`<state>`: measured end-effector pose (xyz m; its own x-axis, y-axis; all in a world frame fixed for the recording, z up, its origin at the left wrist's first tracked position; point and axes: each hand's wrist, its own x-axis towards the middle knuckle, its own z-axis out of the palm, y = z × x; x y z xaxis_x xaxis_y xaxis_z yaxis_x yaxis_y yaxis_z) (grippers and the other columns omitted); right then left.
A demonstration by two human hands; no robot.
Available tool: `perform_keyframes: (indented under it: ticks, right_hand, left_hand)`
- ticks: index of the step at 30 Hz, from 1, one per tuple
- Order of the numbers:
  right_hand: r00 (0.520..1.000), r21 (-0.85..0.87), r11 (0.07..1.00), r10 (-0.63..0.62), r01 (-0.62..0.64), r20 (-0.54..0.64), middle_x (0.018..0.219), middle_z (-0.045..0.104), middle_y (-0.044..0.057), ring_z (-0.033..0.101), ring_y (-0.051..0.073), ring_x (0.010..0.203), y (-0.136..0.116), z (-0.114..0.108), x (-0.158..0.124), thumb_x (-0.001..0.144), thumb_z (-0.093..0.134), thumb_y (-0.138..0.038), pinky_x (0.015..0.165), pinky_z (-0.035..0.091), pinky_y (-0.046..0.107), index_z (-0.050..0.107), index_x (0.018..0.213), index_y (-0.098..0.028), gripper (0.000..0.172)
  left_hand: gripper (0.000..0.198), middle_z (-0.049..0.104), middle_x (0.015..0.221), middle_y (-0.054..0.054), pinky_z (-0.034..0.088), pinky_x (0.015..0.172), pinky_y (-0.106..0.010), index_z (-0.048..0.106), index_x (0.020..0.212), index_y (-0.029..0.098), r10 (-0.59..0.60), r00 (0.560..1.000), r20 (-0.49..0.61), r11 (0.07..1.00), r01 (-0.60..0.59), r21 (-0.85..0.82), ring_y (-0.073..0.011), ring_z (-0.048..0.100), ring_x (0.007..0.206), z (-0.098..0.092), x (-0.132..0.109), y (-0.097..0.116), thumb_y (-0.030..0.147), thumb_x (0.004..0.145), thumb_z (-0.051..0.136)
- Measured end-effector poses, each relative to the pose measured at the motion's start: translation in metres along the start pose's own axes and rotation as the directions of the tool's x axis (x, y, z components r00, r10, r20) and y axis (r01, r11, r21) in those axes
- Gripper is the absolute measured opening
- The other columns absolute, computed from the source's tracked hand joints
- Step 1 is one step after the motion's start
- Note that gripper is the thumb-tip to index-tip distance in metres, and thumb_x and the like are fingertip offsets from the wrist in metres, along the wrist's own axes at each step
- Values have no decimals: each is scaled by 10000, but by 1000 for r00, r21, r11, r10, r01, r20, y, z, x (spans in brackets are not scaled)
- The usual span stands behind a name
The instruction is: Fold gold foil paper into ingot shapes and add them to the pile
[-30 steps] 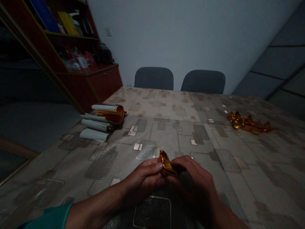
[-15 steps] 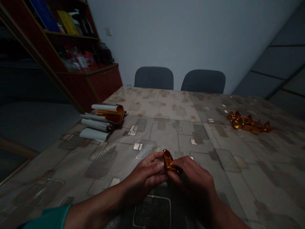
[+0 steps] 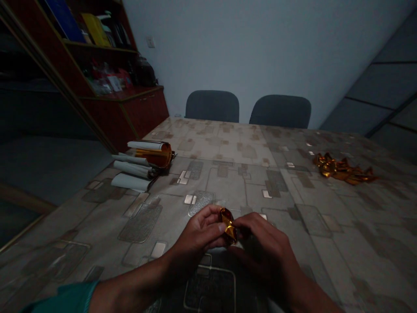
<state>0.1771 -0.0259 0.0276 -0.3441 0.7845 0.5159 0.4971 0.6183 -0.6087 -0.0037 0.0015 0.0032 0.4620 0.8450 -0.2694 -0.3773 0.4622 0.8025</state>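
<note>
Dim room, patterned surface [image 3: 228, 182], pretty simple setup: a heap of crumpled gold foil [image 3: 342, 169] sits over on the right of the frame, with white paper rolls [image 3: 130, 169] and a gold foil roll [image 3: 153, 154] on the left. Down at bottom center, the left hand [image 3: 198, 230] and right hand [image 3: 263, 243] are both gripping a small folded foil piece [image 3: 228, 225] between them, held up over the surface, close to the near edge of the frame.

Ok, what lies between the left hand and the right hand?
A small folded gold foil piece, pinched by the left hand and right hand, in the head view.
</note>
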Motion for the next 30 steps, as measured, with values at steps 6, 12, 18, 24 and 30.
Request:
perform_keyframes:
  ticks: [6,12,18,24,30]
  right_hand:
    - [991,12,996,84,-85,102,825,651,43,636,190,739,4,6,-5,859,638,-171,632,500,307,623,904,-194,53]
    - [862,353,791,494,-499,112,776,651,28,610,154,616,2,4,2,814,621,-260,559,485,275,570,949,-193,159]
    - [736,463,587,623,-664,266,587,567,-40,514,124,503,6,14,1,774,635,-260,456,343,214,549,871,-199,143]
    - [738,476,579,617,-661,274,582,504,-49,456,113,508,6,16,3,723,643,-278,464,322,226,537,796,-198,151]
    - [747,519,561,605,-645,274,651,525,-33,470,119,556,11,20,-1,724,649,-269,501,364,248,530,832,-205,173]
  left_hand:
    - [307,644,842,-16,476,674,-234,608,913,159,54,998,-45,991,-48,124,-127,625,738,1,2,-1,276,722,818]
    - [327,653,836,-17,461,724,-252,608,892,171,66,994,-89,976,-46,211,-146,613,786,6,2,2,204,656,832]
    - [325,635,773,-6,433,667,-248,602,898,170,52,999,-16,968,-47,245,-130,580,707,6,1,3,267,676,819]
    - [336,631,760,-16,426,672,-262,622,916,159,33,999,6,960,-34,278,-148,579,720,6,0,4,287,674,816]
    - [323,659,804,-33,445,712,-286,621,954,170,45,999,25,960,-50,276,-170,610,760,4,0,3,303,717,795]
